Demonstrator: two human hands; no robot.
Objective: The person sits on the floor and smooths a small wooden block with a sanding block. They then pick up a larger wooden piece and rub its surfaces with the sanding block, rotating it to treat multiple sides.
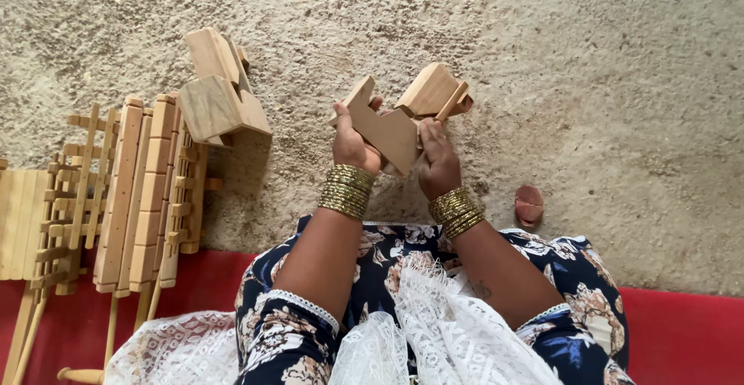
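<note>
Both my hands hold up a small light wooden piece (391, 125) shaped like a stepped block, above the rough sandy floor. My left hand (350, 143) grips its left end, thumb on the notched top. My right hand (438, 160) grips the right side, where a second angled wooden block (432, 90) with a thin stick joins it. Stacks of gold bangles sit on both wrists.
To the left lie a similar finished wooden block toy (219, 90) and a pile of slatted wooden frames and planks (132, 191). A small reddish stone (529, 203) rests right of my wrist. A red mat (682, 331) runs under my lap.
</note>
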